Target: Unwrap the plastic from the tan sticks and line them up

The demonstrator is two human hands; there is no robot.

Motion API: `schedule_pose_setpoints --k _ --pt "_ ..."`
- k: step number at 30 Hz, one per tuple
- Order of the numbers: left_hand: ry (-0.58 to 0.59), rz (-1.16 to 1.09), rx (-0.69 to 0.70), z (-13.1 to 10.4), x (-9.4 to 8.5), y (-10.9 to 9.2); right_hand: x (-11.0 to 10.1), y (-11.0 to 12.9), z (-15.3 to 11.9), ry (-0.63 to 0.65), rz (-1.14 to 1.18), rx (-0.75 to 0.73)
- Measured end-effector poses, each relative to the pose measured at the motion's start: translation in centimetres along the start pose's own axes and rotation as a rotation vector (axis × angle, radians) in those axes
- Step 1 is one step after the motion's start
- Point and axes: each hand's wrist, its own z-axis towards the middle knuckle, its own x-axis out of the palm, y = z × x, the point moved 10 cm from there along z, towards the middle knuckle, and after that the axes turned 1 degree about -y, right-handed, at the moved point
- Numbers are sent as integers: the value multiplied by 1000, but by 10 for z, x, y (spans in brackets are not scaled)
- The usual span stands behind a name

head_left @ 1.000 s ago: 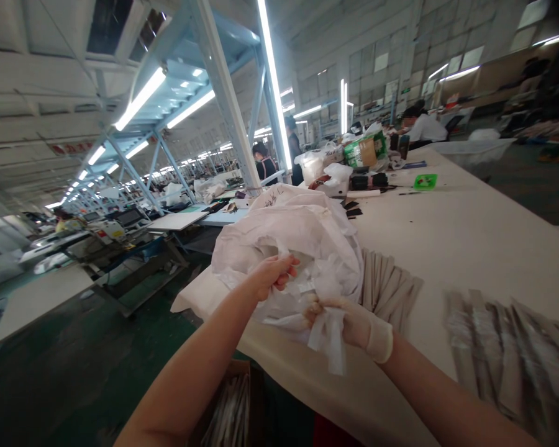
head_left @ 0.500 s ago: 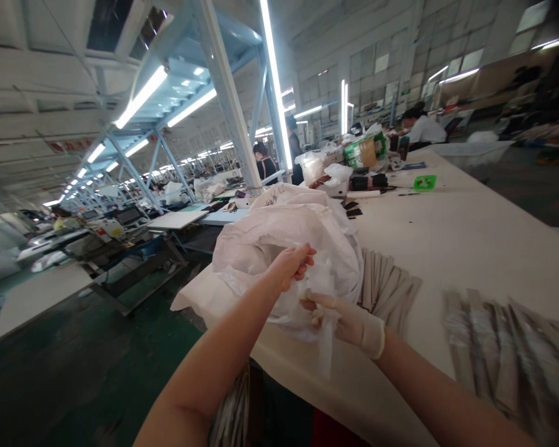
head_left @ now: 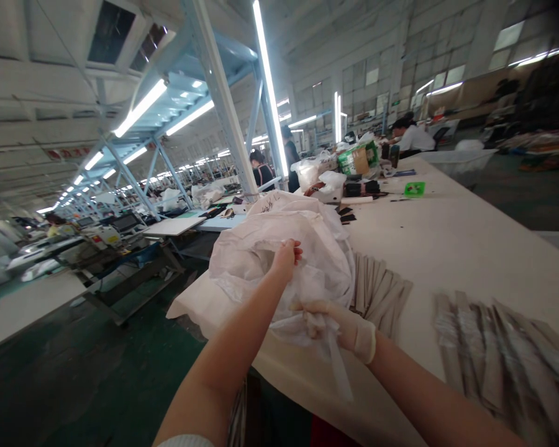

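Note:
A large white plastic bag lies crumpled on the table, its mouth gaping towards me and dark marks written on its far side. My left hand, bare, reaches over the opening with fingers curled on the bag's thin film. Closer to the table's front edge, my right hand wears a pale glove and is closed on a gathered part of the same bag. A loose strip of film dangles below the right hand. What the bag holds is hidden.
Flat beige strips fan out right of the bag, and plastic-wrapped bundles lie further right. A green tray and packed bags stand towards the back. A metal post rises behind the bag. People sit or stand beyond.
My left hand has moved slightly up and away over the bag. The right hand has drawn slightly down, and the dangling strip hangs longer. The view has shifted a little.

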Motion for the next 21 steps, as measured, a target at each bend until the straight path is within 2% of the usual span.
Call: schedule_pose_setpoints --k 3,6,9,11,15,18,21 --pt "-68 -10 8 6 -32 -14 8 4 -5 80 90 -5" --pt "-120 -18 0 2 -65 -31 19 10 -7 158 180 -54" --pt "-80 -23 -35 -19 -75 -37 18 14 -4 168 227 -103" --pt "-6 -30 -65 -41 -64 -33 15 13 0 156 229 -107" --pt "143 -55 -42 -79 -18 -15 14 10 1 115 223 -79" --pt "175 -52 54 -86 9 -3 21 12 -7 119 200 -91" --pt "179 8 115 -82 22 11 18 15 -12 67 126 -124"
